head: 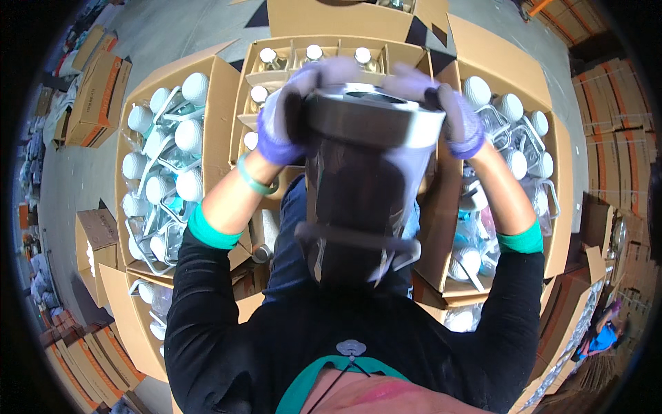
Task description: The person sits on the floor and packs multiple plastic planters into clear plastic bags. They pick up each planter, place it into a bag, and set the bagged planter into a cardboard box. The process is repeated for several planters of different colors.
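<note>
Both hands, in grey-and-purple work gloves, grip a large dark cylindrical container [362, 191] with a shiny metal rim, tilted close to the camera. My left hand [305, 108] is on the rim's left side, my right hand [445, 106] on its right side; their fingers are blurred. A greyish translucent bar or handle [357, 240] crosses the container's lower part. Behind the container stands a divided cardboard box [336, 40] with several white-capped clear bottles [268, 56] in its compartments. The container hides part of that box and my lap.
Open cartons at left [220, 103] and right [561, 207] hold several white dimpled balls on clear objects with white handles. A metal-ended cylinder [262, 251] lies beside my left thigh. Stacked cartons [618, 171] stand at far right; a person in blue [602, 339] is at lower right.
</note>
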`<state>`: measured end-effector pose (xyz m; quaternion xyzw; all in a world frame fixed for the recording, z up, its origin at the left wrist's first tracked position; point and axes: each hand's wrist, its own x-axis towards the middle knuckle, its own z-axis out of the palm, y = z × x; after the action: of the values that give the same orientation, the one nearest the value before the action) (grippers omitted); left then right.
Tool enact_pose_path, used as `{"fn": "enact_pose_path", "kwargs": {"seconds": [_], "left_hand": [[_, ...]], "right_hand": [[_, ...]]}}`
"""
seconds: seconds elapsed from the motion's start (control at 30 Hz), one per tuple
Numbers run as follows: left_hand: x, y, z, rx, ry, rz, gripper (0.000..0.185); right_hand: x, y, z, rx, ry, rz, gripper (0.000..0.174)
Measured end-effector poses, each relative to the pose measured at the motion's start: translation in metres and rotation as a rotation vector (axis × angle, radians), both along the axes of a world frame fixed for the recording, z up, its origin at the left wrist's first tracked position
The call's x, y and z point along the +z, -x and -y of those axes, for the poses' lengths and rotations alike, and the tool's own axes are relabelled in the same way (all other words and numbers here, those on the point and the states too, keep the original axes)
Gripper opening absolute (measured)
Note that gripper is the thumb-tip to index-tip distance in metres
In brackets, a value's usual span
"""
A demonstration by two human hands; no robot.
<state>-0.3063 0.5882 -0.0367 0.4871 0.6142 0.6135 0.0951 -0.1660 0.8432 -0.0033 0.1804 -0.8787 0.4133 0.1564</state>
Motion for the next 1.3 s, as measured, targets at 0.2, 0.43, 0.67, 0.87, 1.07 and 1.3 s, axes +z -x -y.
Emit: {"fn": "enact_pose_path", "kwargs": {"seconds": [0.2,0.43,0.67,0.87,1.07,1.3], "left_hand": [[0.018,0.012,-0.003,-0.191,0.018,0.135,0.061],[0.009,0.011,0.002,-0.198,-0.002,0.233,0.071],[-0.016,-0.012,0.011,-0.057,-0.234,-0.113,0.069],[-0.02,-0.021,0.01,-0.08,-0.307,-0.06,0.068],[-0.008,-0.027,0.007,-0.114,-0.212,-0.045,0.074],[-0.039,-0.011,0.01,-0.111,-0.155,0.117,0.068]], "right_hand": [[0.039,-0.006,0.042,-0.042,-0.009,-0.091,0.038],[0.052,0.005,0.031,0.021,0.025,0.116,0.057],[0.049,-0.004,0.056,0.072,-0.294,-0.061,0.058],[0.026,-0.007,0.032,0.227,-0.081,0.017,0.061],[0.005,0.063,-0.011,0.435,-0.308,0.325,0.048],[-0.02,0.07,0.002,0.309,-0.056,0.633,0.045]]}}
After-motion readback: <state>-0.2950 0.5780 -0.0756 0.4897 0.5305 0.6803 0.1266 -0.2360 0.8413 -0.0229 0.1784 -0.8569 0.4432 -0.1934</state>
